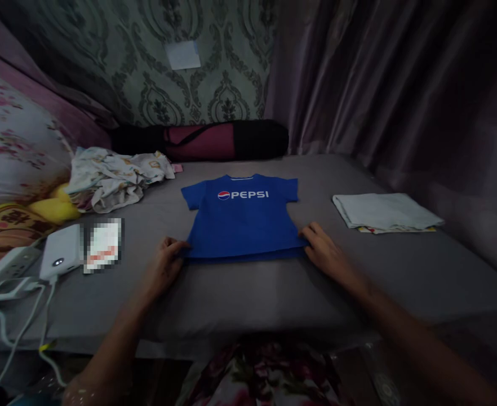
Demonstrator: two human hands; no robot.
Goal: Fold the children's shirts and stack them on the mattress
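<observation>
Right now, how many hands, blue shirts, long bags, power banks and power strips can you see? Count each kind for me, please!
Hands: 2 (left hand and right hand)
Blue shirt: 1
Long bag: 1
Power bank: 1
Power strip: 1
Total: 6

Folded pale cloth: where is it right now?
In the head view, the folded pale cloth lies at right on the grey sheet, between the blue shirt and curtain.
</observation>
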